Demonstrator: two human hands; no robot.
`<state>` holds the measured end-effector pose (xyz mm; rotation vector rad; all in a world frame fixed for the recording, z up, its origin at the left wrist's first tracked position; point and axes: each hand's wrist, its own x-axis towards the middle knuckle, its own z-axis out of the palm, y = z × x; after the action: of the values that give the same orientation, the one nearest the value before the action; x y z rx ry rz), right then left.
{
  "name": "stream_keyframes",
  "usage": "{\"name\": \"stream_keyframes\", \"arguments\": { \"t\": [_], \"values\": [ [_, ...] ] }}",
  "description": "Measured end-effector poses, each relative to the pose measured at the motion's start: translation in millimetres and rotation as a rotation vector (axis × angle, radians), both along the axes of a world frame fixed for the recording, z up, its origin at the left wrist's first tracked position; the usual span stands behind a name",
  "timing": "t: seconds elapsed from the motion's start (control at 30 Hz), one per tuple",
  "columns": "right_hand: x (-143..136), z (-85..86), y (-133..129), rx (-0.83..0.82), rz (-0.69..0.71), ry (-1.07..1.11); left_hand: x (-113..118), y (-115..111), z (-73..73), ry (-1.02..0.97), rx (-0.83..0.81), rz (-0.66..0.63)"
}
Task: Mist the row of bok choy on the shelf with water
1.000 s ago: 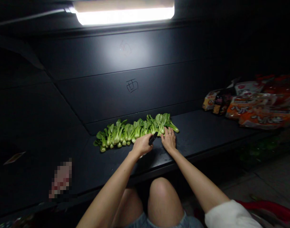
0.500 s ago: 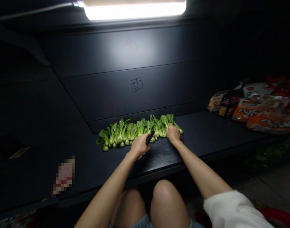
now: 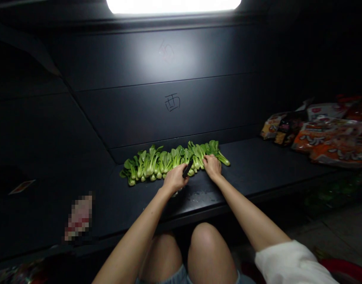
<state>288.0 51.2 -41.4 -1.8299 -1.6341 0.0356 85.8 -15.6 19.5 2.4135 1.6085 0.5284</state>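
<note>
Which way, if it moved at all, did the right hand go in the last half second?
Yes, the right hand has moved a little to the left, judged against the black written mark on the back panel.

a row of small, whole bok choy heads with dark green leaves and pale green, bulbous stem ends (image 3: 151, 163) lies along the dark, flat shelf (image 3: 257, 161), leaves to the far side, stem ends to the near side. the heads sit packed together and overlapping; the rightmost slants, its stem end pointing right. a slim, black, stick-shaped object (image 3: 188, 169) juts tilted from the left hand (image 3: 174, 179), its lower part hidden.
</note>
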Motion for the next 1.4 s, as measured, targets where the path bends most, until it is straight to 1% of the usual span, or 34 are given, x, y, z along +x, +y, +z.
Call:
{"name": "stream_keyframes", "arguments": {
  "t": [0.13,0.2,0.37,0.47,0.63,0.77,0.87,1.1,1.4],
  "values": [
    [7,-9.3,-11,0.205,-0.025,-0.027,2,-1,1.9,0.031,-0.003,0.015],
    [16,-17.6,-16,0.254,-0.063,-0.021,4,-2,3.1,0.053,-0.005,0.013],
    [34,-40.1,-21,0.237,-0.199,0.056,10,-6,7.5,0.106,-0.013,0.001],
    [36,-46.7,-19,0.215,-0.241,0.099,15,-7,9.3,0.139,-0.039,-0.004],
    [33,-44.0,-18,0.099,-0.249,0.090,23,-3,8.9,0.196,-0.053,-0.039],
    [32,-39.5,-21,0.032,-0.238,0.079,30,0,8.8,0.232,-0.055,-0.017],
    [31,-38.0,-22,0.018,-0.235,0.073,34,0,9.1,0.239,-0.042,-0.006],
    [31,-38.8,-20,-0.004,-0.213,0.032,42,4,9.7,0.205,-0.021,-0.033],
    [32,-40.7,-19,-0.004,-0.212,0.002,45,7,8.1,0.309,-0.055,-0.034]
  ]
}}
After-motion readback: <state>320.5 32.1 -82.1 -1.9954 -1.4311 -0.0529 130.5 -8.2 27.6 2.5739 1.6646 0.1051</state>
